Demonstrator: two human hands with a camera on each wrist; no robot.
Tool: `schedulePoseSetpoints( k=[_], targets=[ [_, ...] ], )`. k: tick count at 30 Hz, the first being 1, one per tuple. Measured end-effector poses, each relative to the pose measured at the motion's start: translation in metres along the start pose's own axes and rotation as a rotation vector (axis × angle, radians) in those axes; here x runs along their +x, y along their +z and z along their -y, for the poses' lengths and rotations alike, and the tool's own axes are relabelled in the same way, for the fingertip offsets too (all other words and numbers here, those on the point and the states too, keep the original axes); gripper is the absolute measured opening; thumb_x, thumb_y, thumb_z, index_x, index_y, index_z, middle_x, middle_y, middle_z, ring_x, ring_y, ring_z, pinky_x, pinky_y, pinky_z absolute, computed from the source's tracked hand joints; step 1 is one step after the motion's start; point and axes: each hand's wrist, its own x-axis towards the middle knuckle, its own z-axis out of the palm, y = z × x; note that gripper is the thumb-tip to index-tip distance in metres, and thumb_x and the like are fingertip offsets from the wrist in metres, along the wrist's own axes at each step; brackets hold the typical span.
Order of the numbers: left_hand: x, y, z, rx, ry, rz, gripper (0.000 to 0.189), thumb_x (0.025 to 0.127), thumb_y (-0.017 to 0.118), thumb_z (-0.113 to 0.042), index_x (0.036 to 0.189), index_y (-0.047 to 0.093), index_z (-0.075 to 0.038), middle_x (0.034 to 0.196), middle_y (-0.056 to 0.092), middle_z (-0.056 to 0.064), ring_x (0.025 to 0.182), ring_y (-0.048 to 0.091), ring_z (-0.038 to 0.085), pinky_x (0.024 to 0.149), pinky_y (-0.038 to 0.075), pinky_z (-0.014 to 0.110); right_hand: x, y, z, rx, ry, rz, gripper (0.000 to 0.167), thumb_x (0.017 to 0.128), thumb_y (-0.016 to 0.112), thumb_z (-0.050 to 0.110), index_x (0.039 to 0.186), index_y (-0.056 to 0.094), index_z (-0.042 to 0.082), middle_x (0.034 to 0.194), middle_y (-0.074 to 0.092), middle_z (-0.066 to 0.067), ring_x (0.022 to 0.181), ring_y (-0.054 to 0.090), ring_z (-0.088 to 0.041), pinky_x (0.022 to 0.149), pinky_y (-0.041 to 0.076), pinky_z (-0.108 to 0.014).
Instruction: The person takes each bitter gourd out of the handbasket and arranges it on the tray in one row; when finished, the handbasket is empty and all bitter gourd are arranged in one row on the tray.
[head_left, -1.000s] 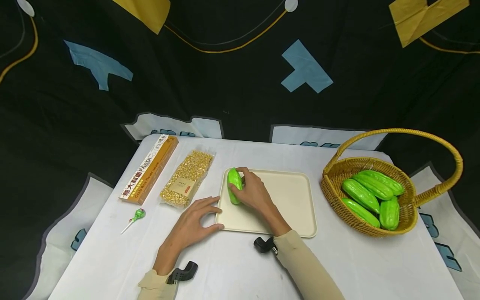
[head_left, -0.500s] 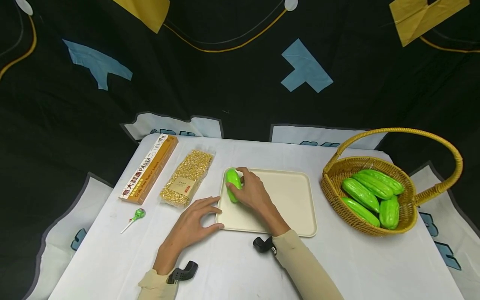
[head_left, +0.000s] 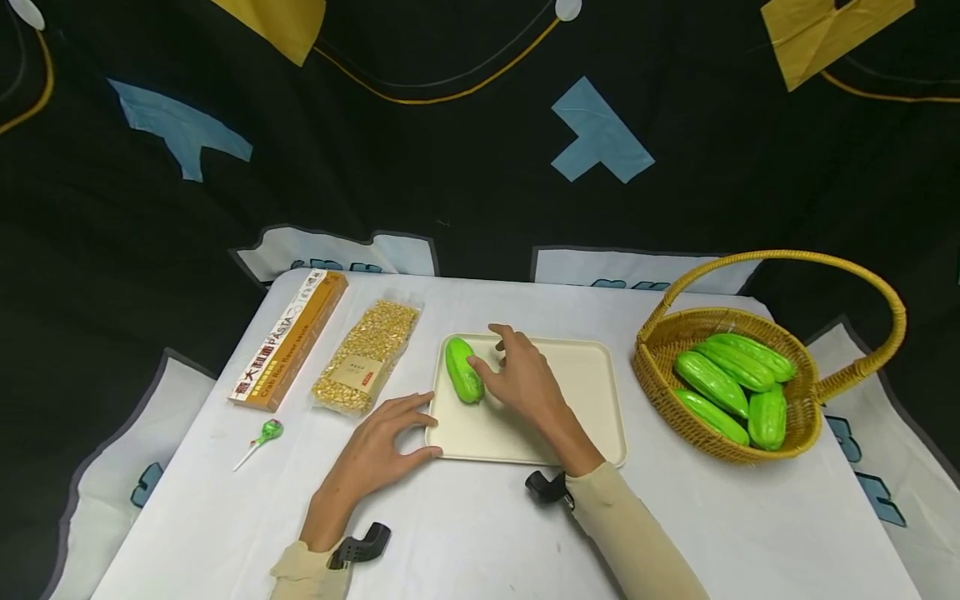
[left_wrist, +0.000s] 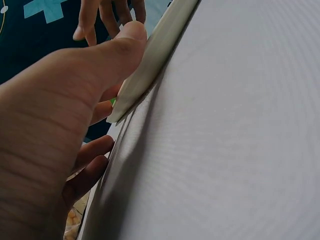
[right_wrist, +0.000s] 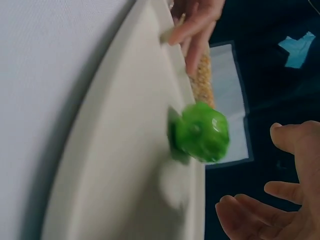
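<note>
A bright green, plump cucumber (head_left: 464, 371) lies lengthwise near the left side of a cream tray (head_left: 566, 383). Just right of it, my right hand (head_left: 525, 379) hovers over the tray with thumb and fingers spread and nothing between them. The right wrist view has a gap between that hand (right_wrist: 280, 195) and the cucumber (right_wrist: 202, 132), whose rounded end faces the camera. My left hand (head_left: 382, 450) has its fingertips at the tray's left edge and its thumb by the front left corner. In the left wrist view, its thumb (left_wrist: 122, 55) overlaps the tray rim (left_wrist: 155, 60).
A wicker basket (head_left: 652, 400) with a tall handle holds several more green cucumbers (head_left: 712, 383) at right. Left of the tray lie a bag of yellow kernels (head_left: 375, 342), a pasta box (head_left: 288, 342) and a green lollipop (head_left: 270, 431). Dark printed cloth (head_left: 450, 183) hangs behind the table.
My right hand has let go of the cucumber and drawn off to the right, its fingers spreading. The cucumber stays on the tray. My left hand keeps its place at the tray edge.
</note>
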Motion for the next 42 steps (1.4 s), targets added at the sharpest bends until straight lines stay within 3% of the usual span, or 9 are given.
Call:
schedulePoseSetpoints(
  k=[18, 35, 42],
  targets=[
    [0.000, -0.001, 0.001, -0.001, -0.005, -0.006, 0.043, 0.082, 0.095, -0.041, 0.117, 0.080, -0.020, 0.156, 0.061, -0.001, 0.144, 0.056, 0.028, 0.123, 0.044, 0.050, -0.036, -0.075, -0.023, -0.031, -0.040, -0.074, 0.068, 0.099, 0.079, 0.040, 0.156, 0.053, 0.013, 0.127, 0.070, -0.018, 0.104, 0.074, -0.031, 0.083, 0.066, -0.048],
    [0.000, 0.000, 0.002, -0.008, 0.000, -0.014, 0.043, 0.082, 0.095, -0.041, 0.116, 0.081, -0.020, 0.156, 0.061, -0.001, 0.144, 0.056, 0.028, 0.123, 0.044, 0.050, -0.065, -0.118, -0.058, -0.054, -0.019, -0.123, 0.060, 0.101, 0.078, 0.024, 0.151, 0.054, 0.003, 0.128, 0.067, -0.026, 0.105, 0.073, -0.040, 0.087, 0.065, -0.054],
    [-0.001, 0.002, 0.002, -0.017, -0.016, -0.003, 0.043, 0.083, 0.094, -0.042, 0.117, 0.081, -0.021, 0.156, 0.060, -0.003, 0.144, 0.056, 0.027, 0.123, 0.044, 0.048, -0.078, -0.137, -0.071, -0.138, -0.008, -0.185, 0.054, 0.101, 0.077, 0.022, 0.148, 0.057, 0.004, 0.128, 0.069, -0.024, 0.106, 0.071, -0.041, 0.084, 0.061, -0.059]
  ],
)
